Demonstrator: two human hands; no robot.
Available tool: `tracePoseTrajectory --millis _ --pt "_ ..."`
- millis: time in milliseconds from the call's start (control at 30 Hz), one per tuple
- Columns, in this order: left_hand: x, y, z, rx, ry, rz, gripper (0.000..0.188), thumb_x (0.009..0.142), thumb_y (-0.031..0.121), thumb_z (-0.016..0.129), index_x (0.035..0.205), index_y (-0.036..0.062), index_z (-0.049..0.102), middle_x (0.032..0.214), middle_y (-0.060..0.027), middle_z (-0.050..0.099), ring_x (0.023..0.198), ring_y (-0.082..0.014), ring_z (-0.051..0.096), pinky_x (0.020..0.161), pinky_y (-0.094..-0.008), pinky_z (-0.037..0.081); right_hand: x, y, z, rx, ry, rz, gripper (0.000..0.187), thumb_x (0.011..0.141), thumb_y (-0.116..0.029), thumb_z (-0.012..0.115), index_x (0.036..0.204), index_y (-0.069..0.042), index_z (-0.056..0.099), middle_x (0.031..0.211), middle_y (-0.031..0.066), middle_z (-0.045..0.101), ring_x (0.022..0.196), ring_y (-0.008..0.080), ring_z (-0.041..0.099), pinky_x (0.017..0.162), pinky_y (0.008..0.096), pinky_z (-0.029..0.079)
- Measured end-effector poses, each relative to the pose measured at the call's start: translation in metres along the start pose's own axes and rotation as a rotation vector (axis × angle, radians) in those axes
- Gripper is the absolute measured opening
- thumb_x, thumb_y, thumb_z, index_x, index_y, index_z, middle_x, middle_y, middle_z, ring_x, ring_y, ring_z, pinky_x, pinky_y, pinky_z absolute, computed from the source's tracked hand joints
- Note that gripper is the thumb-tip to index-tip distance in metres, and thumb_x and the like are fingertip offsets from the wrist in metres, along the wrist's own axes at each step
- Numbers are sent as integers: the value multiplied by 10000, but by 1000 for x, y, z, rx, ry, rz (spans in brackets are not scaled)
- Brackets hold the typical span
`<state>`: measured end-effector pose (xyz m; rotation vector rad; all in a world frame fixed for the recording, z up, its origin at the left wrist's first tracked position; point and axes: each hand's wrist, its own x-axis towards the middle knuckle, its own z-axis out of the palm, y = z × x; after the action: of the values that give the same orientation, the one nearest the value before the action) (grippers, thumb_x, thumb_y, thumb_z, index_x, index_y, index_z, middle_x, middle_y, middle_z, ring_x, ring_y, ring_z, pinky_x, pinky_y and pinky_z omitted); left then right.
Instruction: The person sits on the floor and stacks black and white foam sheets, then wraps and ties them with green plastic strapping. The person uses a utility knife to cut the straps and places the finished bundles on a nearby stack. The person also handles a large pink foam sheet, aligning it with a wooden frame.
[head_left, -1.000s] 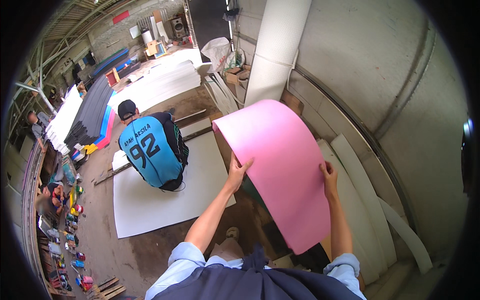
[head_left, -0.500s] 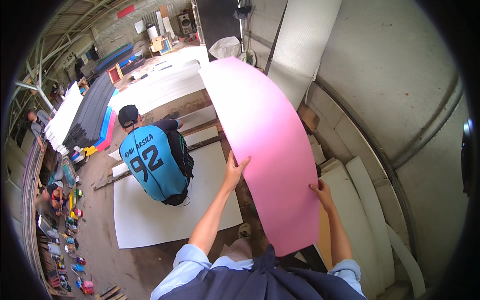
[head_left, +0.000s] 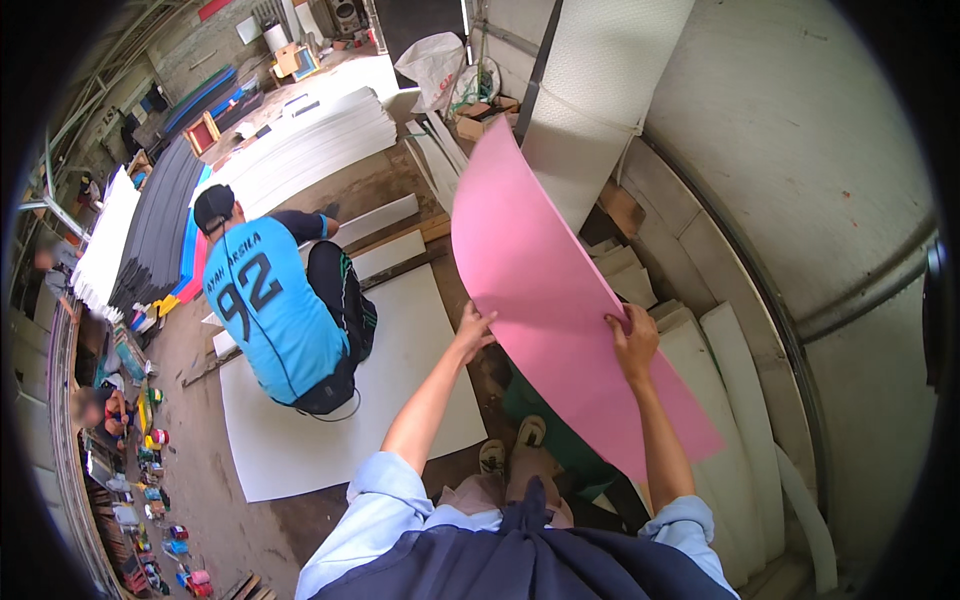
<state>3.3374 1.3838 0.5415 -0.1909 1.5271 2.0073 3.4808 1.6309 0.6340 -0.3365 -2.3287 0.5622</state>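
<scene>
The pink sheet (head_left: pixel 550 290) has twisted, lower end swung right! It's in mid-air, just past the right edge of the white sheet (head_left: pixel 400 400), left hand (head_left: pixel 472 333) and right hand (head_left: pixel 635 345) gripping opposite long edges. Looks light, bendy; mid-edge holds should suit.
</scene>
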Motion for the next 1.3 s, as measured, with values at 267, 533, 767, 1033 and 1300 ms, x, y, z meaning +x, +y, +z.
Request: tracePoseTrajectory --millis 267,533,767,1033,1300 --pt "8 -57 -13 60 -104 -268 503 872 55 544 1304 67 287 1189 -120 503 1033 -258 562 874 -442 486 43 -6 9 49 -171 -358 220 704 -147 699 860 -25 603 789 75 594 762 237 571 691 348 430" --pt "45 -63 9 114 -55 -185 443 835 111 618 1222 34 417 1143 -85 520 1033 -221 543 879 -413 459 74 13 8 56 -158 -384 221 678 -139 711 838 -28 608 753 66 591 739 235 570 676 345 432" --pt "84 11 30 -262 110 87 402 903 302 506 1223 68 437 1135 -62 518 973 -172 542 809 -362 469 114 27 -12 90 59 -300 220 722 -166 702 857 -15 617 761 102 594 715 275 567 649 351 437" --pt "78 126 101 -408 -139 497 462 937 257 492 1317 63 315 1245 -74 475 1132 -197 472 932 -367 419 94 98 -37 437 110 320 314 871 -262 582 975 32 621 861 146 639 783 181 584 719 304 449" --pt "70 82 82 -142 -179 221 706 850 191 605 1369 76 140 1306 -132 391 1177 -239 442 960 -415 376 55 108 -90 103 29 335 289 876 -252 561 929 27 617 827 162 636 761 257 599 692 334 456"
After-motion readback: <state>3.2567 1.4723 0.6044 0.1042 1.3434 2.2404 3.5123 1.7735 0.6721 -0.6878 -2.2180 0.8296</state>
